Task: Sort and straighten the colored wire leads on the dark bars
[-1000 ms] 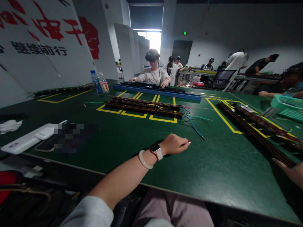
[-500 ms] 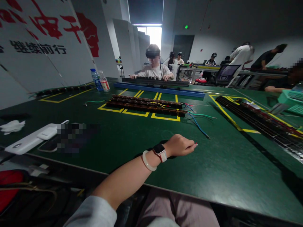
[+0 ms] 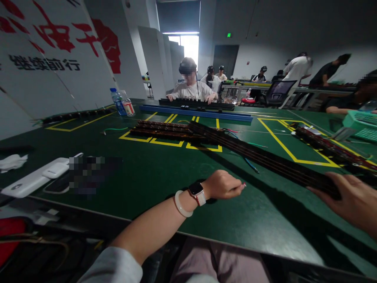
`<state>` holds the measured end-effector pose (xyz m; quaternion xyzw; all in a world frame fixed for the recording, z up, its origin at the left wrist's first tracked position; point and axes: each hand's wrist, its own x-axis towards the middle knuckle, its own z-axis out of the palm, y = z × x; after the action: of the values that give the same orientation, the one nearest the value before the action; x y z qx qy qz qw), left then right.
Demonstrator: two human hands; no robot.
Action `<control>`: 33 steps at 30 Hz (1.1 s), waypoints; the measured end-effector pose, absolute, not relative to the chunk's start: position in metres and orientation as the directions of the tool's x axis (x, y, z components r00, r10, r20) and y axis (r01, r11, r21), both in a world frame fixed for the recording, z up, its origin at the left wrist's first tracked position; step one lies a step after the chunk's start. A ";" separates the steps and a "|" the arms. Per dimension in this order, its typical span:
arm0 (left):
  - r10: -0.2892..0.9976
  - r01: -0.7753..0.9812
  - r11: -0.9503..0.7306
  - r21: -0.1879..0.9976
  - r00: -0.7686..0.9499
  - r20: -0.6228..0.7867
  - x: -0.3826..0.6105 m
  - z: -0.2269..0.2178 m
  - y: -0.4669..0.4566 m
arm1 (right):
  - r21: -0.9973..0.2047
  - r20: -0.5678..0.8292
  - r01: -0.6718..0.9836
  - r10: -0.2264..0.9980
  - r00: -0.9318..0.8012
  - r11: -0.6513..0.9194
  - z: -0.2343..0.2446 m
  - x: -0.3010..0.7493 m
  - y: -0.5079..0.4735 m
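Note:
My right hand [image 3: 352, 198] grips the near end of a long dark strip [image 3: 256, 153], its thumb on the near side. The strip slants over the green table [image 3: 182, 184], casting a shadow beneath. Its far end overlaps the wired dark strips [image 3: 165, 129], which lie across yellow tape outlines. From those strips a blue wire [image 3: 250, 165] and green wires stick out. Closed on the tabletop near the middle, my left hand [image 3: 225, 184] has a small red and white spot at its fingertips. I cannot make out whether that spot is a held thing.
Another dark strip with red wires [image 3: 332, 145] lies at the right, near a green basket [image 3: 361, 125]. Two bottles [image 3: 123, 103] stand at the back left. A white device [image 3: 37, 177] and a phone lie left. Across the table, a person handles a black rail [image 3: 197, 104] behind a blue rail [image 3: 203, 113].
My right hand has come into view at the right, holding a strip lifted from the right tape outline and swung leftward over the table. My left hand stays nearly still.

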<state>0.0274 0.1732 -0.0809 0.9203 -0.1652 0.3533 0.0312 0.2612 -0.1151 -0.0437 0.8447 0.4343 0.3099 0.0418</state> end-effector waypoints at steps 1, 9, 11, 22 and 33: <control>-0.281 -0.322 -0.945 -0.066 0.688 0.669 0.027 -0.080 0.173 | 0.351 0.457 0.743 0.796 0.396 -0.570 -0.041 0.251 -0.101; -0.273 -0.286 -0.954 -0.092 0.697 0.664 0.027 -0.077 0.176 | 0.203 0.285 0.922 0.921 0.266 -0.329 -0.048 0.218 0.016; -0.240 -0.261 -0.962 -0.076 0.687 0.686 0.027 -0.077 0.177 | 0.164 0.244 0.943 0.938 0.247 -0.291 -0.050 0.209 0.048; -0.174 -0.277 -0.960 -0.033 0.502 0.847 0.031 -0.074 0.183 | 0.007 0.244 1.000 0.969 0.028 -0.031 -0.070 0.128 0.203; -0.129 -0.220 -0.975 0.010 0.605 0.786 0.029 -0.073 0.185 | -0.079 0.254 0.995 0.967 -0.033 0.054 -0.045 0.144 0.196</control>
<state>0.0292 0.1846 -0.0734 0.8941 -0.0976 0.4338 0.0529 0.1444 0.1957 -0.0447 0.6850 0.7161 0.0599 -0.1202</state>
